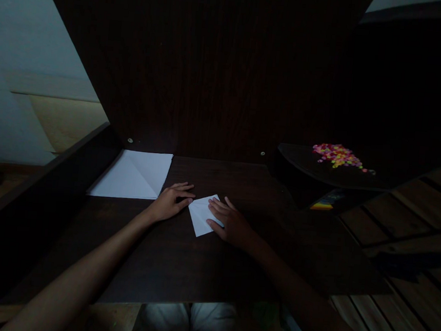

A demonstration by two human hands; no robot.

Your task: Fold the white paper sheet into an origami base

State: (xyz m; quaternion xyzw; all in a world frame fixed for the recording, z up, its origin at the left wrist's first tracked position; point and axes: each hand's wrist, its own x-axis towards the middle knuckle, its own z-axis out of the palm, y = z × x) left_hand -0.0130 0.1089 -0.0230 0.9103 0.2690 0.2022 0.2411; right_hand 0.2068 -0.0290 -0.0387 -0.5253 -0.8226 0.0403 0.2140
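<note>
A small folded piece of white paper (201,219) lies tilted on the dark desktop in front of me. My right hand (228,220) rests on its right part with fingers spread, covering that side. At the paper's upper left corner is my left hand (173,201), palm down with its fingers stretched out; the thumb tip is at the corner. Left of that hand lies a stack of larger white paper sheets (130,174), with a diagonal crease on the top one.
An upright dark wooden panel (213,72) stands behind the desk (150,262). On a rounded shelf (302,160) at the right sits a pile of small colourful pieces (339,155). A low side board (49,186) borders the left; wooden slats (413,213) show at the right.
</note>
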